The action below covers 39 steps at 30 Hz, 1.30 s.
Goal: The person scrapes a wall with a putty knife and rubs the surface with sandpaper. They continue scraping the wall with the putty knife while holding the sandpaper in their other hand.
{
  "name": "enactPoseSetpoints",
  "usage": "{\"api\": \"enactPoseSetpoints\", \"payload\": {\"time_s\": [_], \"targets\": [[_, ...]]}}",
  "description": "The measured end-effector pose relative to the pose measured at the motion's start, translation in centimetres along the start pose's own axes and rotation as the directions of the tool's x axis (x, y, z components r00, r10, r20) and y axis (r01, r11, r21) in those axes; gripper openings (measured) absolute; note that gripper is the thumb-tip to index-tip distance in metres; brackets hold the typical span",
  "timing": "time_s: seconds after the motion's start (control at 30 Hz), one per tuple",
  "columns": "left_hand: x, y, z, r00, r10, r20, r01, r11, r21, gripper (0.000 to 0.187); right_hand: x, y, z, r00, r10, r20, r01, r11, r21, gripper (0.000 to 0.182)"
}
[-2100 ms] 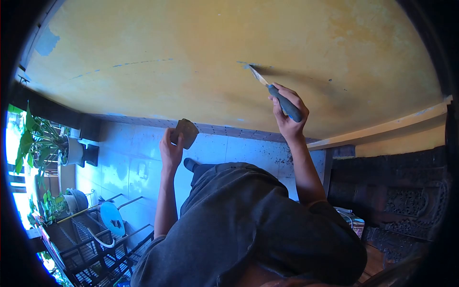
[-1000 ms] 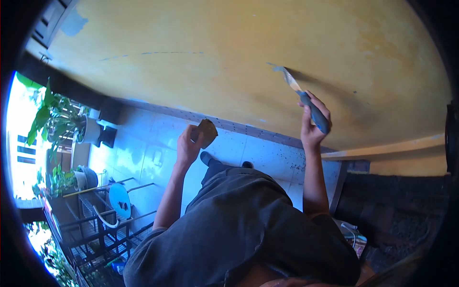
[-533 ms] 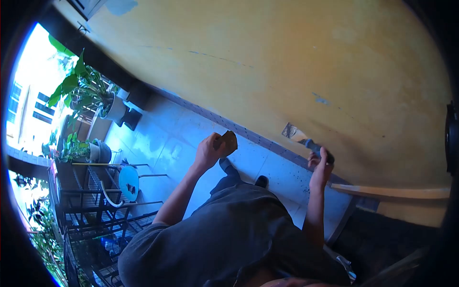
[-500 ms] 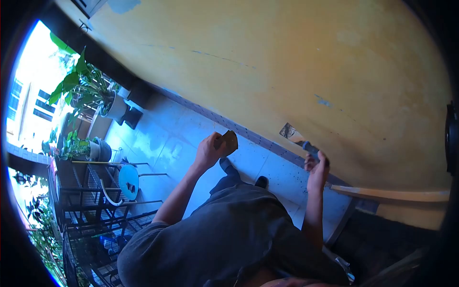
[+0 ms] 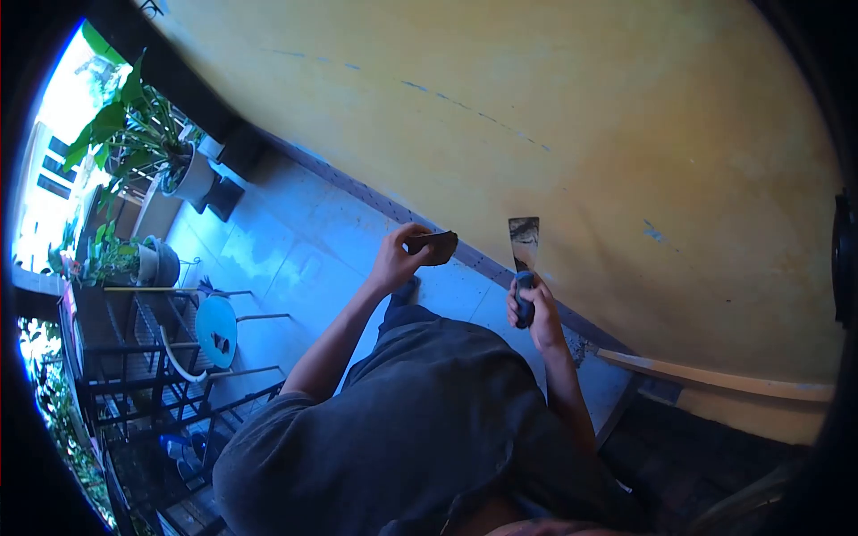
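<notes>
My left hand (image 5: 398, 259) is closed around a dark brown, curved piece (image 5: 435, 247), whose exact kind I cannot make out. In my right hand (image 5: 536, 314) is a putty knife (image 5: 525, 246), gripped by its dark handle. Its wide metal blade, smeared with dark and pale patches, points away from me. The blade overlaps the yellow wall (image 5: 608, 170) in view; whether it touches cannot be told. A gap separates the two hands, the brown piece being left of the blade.
Grey scraped streaks (image 5: 474, 112) mark the wall. Along its foot runs a speckled skirting strip (image 5: 357, 190) above the tiled floor (image 5: 295, 241). To the left stand a potted plant (image 5: 189, 179), a round blue seat (image 5: 216, 330) and dark metal racks (image 5: 134, 384). A yellow ledge (image 5: 715, 380) juts out at right.
My right hand has moved left with the putty knife, whose blade now points straighter up. My left hand has shifted slightly right and up, tilting the brown piece. The view has turned a little.
</notes>
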<state>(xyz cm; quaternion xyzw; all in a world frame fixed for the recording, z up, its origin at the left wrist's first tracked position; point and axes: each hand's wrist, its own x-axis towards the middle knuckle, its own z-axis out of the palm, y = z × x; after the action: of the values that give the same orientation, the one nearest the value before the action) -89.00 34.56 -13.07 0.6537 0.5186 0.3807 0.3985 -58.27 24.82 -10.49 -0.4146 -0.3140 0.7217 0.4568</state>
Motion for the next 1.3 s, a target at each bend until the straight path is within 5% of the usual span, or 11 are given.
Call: {"api": "enactPoseSetpoints", "payload": {"time_s": [0.23,0.33,0.4,0.47,0.67,0.8,0.9,1.0,1.03,1.17,1.3], "targets": [[7.1,-2.0,-6.3,0.995,0.008,0.098,0.003,0.993,-0.116,0.025,10.6,-1.5,10.9,0.987,-0.163,0.017,0.164,0.982,-0.095,0.016],[9.4,-4.8,-8.3,0.996,0.061,0.071,-0.049,0.986,-0.159,0.022,12.8,-3.6,13.3,0.952,-0.302,-0.046,0.252,0.863,-0.438,0.016],[10.0,-6.4,-9.7,0.996,0.015,0.087,0.004,0.977,-0.211,0.021,12.0,-7.3,14.8,0.924,-0.319,-0.209,0.078,0.694,-0.716,0.025],[10.4,-7.7,-11.2,0.993,-0.022,0.119,0.044,0.982,-0.185,0.023,12.1,-9.4,15.8,0.716,-0.694,0.073,0.298,0.21,-0.931,0.023],[11.5,-11.3,-14.5,0.967,-0.061,0.247,0.098,0.985,-0.142,0.025,9.2,-12.8,19.0,0.725,-0.505,-0.467,0.07,0.73,-0.68,0.025],[13.3,-12.0,-15.9,0.978,-0.066,0.199,0.09,0.989,-0.117,0.023,12.0,-14.8,19.3,0.568,-0.822,0.041,0.447,0.266,-0.854,0.011],[14.0,-11.8,-16.2,0.98,-0.103,0.168,0.13,0.978,-0.16,0.022,14.7,-16.0,22.9,0.645,-0.761,-0.071,0.612,0.57,-0.549,0.011],[14.0,-12.9,-16.2,0.987,-0.057,0.15,0.083,0.98,-0.178,0.022,16.5,-17.6,23.4,0.729,-0.682,0.052,0.595,0.595,-0.541,0.01],[13.8,-13.1,-16.3,0.988,-0.04,0.148,0.068,0.98,-0.185,0.021,17.5,-18.3,24.7,0.725,-0.667,0.17,0.619,0.524,-0.585,0.039],[13.2,-13.8,-17.0,0.988,-0.083,0.132,0.107,0.976,-0.192,0.022,19.5,-19.9,26.3,0.6,-0.705,0.379,0.777,0.401,-0.485,0.068],[12.8,-14.0,-18.3,0.982,-0.141,0.128,0.165,0.967,-0.196,0.021,19.7,-20.4,27.9,0.545,-0.689,0.477,0.78,0.208,-0.59,0.064]]}}
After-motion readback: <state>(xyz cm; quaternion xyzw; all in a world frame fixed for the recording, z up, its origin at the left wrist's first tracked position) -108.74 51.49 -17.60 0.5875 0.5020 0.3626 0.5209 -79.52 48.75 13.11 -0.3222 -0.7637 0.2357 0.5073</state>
